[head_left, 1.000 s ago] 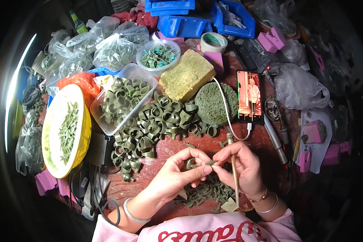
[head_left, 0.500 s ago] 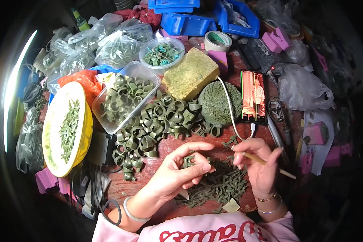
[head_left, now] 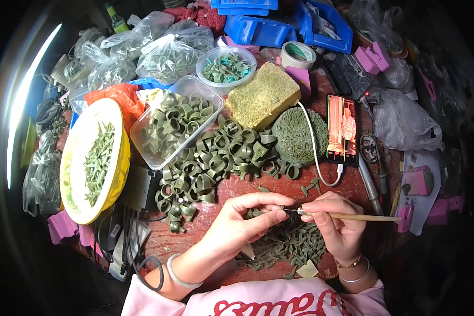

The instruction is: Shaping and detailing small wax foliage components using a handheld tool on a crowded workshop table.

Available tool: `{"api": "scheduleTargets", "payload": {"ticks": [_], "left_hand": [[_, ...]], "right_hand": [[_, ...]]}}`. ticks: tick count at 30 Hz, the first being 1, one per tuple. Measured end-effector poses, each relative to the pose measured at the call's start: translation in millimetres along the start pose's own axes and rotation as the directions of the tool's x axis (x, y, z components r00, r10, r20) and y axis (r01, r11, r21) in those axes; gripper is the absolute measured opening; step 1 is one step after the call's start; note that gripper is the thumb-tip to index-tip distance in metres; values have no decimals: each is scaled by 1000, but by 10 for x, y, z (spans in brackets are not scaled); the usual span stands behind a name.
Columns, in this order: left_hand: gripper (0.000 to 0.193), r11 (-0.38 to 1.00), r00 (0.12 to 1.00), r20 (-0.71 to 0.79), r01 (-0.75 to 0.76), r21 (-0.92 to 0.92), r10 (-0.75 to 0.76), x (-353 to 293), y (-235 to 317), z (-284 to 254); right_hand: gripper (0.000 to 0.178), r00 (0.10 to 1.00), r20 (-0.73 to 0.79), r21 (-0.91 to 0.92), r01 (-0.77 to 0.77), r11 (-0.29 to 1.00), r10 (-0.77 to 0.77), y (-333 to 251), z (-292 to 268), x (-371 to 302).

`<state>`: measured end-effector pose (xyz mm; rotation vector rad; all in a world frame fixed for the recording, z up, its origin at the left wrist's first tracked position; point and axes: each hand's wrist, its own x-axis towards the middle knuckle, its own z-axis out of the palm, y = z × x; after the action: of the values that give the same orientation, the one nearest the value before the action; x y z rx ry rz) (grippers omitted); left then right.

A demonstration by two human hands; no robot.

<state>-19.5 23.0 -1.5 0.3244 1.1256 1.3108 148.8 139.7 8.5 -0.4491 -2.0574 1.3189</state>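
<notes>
My right hand (head_left: 341, 227) grips a thin wooden-handled tool (head_left: 366, 216) like a pen; its slim metal tip points left. Opposite it, my left hand (head_left: 242, 224) is pinched, thumb against fingers, on a small green piece that is mostly hidden. The tool's tip meets the left fingertips; whether it touches the piece I cannot tell. Below both hands, a heap of small dark-green sticks (head_left: 287, 245) lies on the red table (head_left: 221, 263). Beyond the left hand spreads a pile of olive-green rings (head_left: 231, 150).
Behind the rings stand a clear box (head_left: 219, 99) of more rings, a yellow sponge block (head_left: 263, 97) and a round green porous block (head_left: 300, 137). A lit phone (head_left: 341, 126) with a white cable lies right. A yellow-rimmed basin (head_left: 122, 174) holds green sticks at left.
My right hand has turned and moved left, bringing the tool level with its tip at my left hand. My left thumb and forefinger have closed together. The whole view has shifted slightly.
</notes>
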Motion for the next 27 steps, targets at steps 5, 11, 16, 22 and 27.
{"api": "scheduleTargets", "payload": {"ticks": [5,11,16,22,27], "left_hand": [[24,1000,1000,14,-13,23,12,7,-25,-9],[22,999,999,7,-49,-3,49,23,-28,-1],[25,997,1000,15,-20,-73,21,44,-52,-52],[23,968,994,101,74,-242,-51,13,22,-47],[23,988,1000,25,12,-153,-8,39,-22,-43]], "right_hand": [[11,1000,2,15,-19,1000,19,2,20,5],[14,990,76,209,-132,969,118,13,-32,-10],[22,981,154,397,-172,901,119,105,-74,-60],[18,972,-18,205,-224,953,232,28,-56,-51],[14,993,-96,132,-60,989,73,27,-50,-46]]}}
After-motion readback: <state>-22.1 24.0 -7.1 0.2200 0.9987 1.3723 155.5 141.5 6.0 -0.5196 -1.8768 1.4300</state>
